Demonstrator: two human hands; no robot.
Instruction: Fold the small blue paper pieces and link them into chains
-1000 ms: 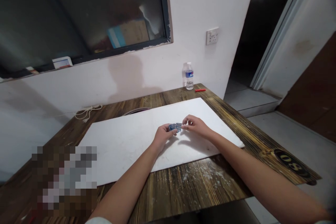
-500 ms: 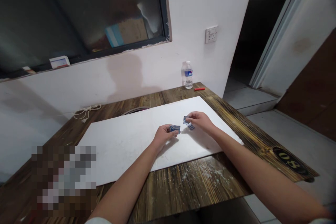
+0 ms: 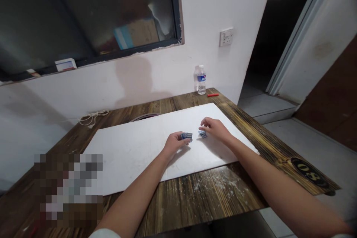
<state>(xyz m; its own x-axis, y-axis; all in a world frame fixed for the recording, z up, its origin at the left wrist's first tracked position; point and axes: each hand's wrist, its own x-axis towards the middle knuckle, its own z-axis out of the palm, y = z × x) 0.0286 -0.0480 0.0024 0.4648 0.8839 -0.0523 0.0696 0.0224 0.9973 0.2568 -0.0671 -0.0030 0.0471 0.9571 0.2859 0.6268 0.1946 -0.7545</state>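
Observation:
My left hand (image 3: 175, 143) is closed around a small bunch of flat blue pieces with grey markings (image 3: 186, 137); they look like little cards, but their exact kind is too small to make out. It hovers just over the white board (image 3: 134, 148). To its right, my right hand (image 3: 214, 127) has thumb and fingertips apart, nothing between them. Right under those fingertips, a few similar blue pieces (image 3: 202, 134) lie together on the board, partly hidden by the hand.
A water bottle (image 3: 201, 80) and a red stick-like object (image 3: 213, 95) are at the table's far corner. A pale cord (image 3: 93, 118) lies at the back left. Blurred blocks cover something at the front left. White specks (image 3: 220, 186) dot the wooden front edge.
My right hand has let go of a blue piece, which has dropped onto the others on the board; its fingers have parted. My left hand keeps its bunch in nearly the same place.

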